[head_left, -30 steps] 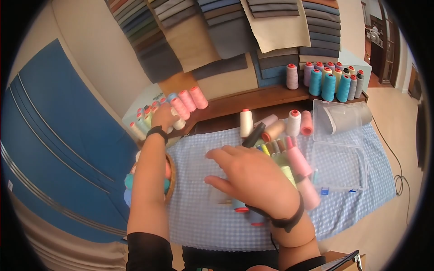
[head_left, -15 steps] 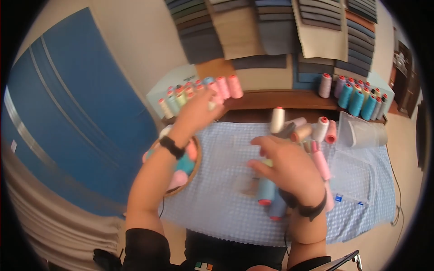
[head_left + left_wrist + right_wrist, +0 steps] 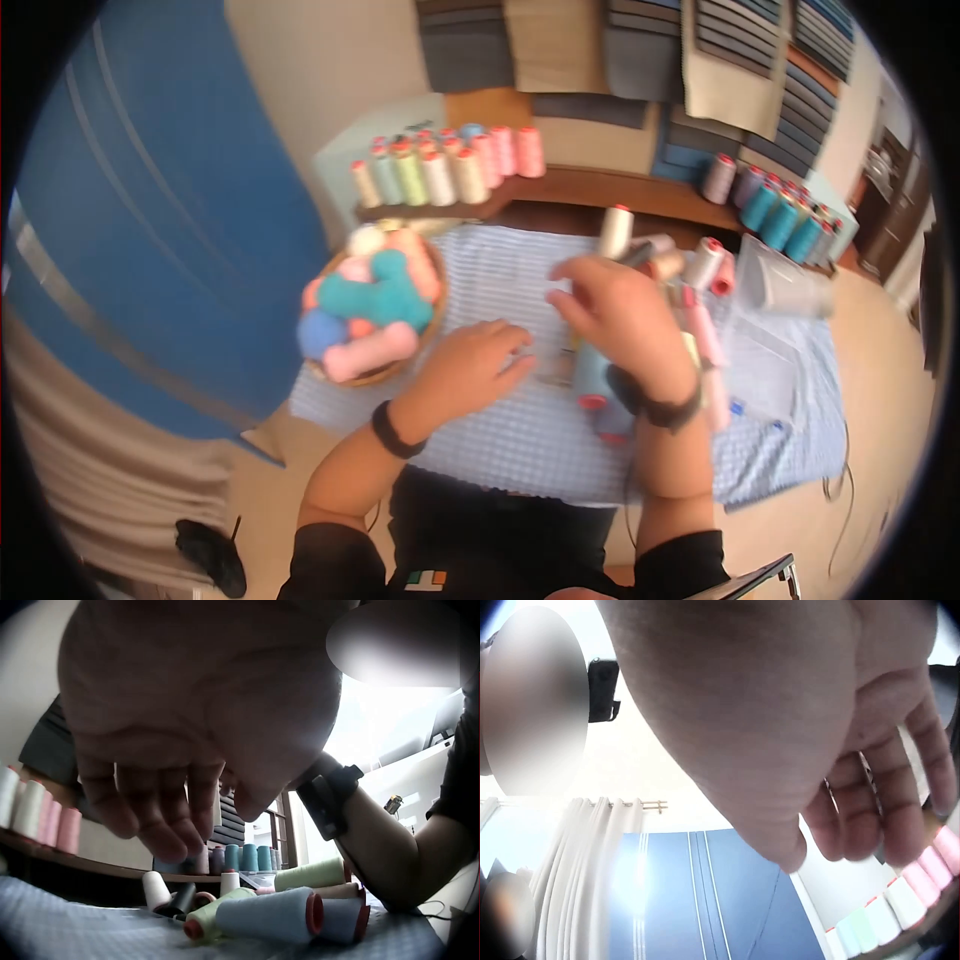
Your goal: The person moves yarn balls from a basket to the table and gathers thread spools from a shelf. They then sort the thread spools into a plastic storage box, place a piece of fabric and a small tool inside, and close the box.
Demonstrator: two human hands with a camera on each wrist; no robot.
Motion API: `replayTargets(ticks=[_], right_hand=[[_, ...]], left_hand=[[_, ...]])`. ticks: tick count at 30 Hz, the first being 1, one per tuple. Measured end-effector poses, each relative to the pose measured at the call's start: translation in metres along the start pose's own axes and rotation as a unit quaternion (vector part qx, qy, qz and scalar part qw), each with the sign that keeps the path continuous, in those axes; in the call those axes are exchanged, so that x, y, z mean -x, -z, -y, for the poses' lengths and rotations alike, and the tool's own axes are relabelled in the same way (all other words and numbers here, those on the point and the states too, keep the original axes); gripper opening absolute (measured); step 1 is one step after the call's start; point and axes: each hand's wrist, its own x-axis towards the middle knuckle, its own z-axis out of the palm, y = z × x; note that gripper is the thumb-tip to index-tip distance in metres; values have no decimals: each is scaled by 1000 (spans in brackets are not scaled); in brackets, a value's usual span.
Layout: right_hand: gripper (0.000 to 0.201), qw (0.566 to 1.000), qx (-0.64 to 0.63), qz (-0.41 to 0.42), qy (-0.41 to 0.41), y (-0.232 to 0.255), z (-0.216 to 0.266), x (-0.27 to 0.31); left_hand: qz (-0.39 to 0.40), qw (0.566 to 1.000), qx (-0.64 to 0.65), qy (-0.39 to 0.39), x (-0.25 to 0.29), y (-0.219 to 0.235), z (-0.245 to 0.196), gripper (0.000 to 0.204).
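Note:
My left hand [image 3: 465, 375] hovers over the checked cloth [image 3: 480, 265], right of the basket of yarn [image 3: 375, 290]; in the left wrist view its fingers [image 3: 176, 825] hang relaxed with nothing in them. Above the heap of lying thread cones, my right hand [image 3: 630, 325] is held with fingers loosely bent; the right wrist view shows its fingers [image 3: 862, 825] holding nothing. Beneath and beside that hand lie a light blue cone [image 3: 592, 378] and pink cones [image 3: 703, 330]. A white cone [image 3: 616, 232] stands behind it.
Rows of cones [image 3: 438, 178] stand on the left of the brown shelf [image 3: 600, 184], with teal cones [image 3: 778, 222] on its right. An open clear plastic case [image 3: 765, 365] lies at the cloth's right. Fabric swatches [image 3: 560, 50] hang behind.
My left hand has come back from the left cones on the shelf to above the cloth, uncovering those cones and the basket. The right hand stays over the heap. The head view has shifted.

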Motion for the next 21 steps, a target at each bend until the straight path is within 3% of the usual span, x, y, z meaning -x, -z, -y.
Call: replayTargets(ticks=[4,7,10,13,14,18,21], right_hand=[[17,997,-15,-65,27,-9,-1,-2],[19,998,-11,-42,38,-21,0,-3],[24,997,1,-22,69,-36,1,-2],[26,997,40,40,61,-39,-3,3],[26,995,55,65,57,-40,-4,3],[27,995,30,75,56,-52,-11,9],[28,995,29,79,52,-55,-13,11]], left_hand=[[38,999,-9,-12,-10,-19,-9,28],[50,998,23,-37,-23,-36,-11,39],[178,984,8,-16,-29,-50,2,50],[126,989,41,-67,-36,-66,-3,54],[157,983,66,-66,-43,-65,-7,64],[136,976,120,-117,-53,-64,-22,63],[116,972,151,-135,-50,-87,-3,63]])
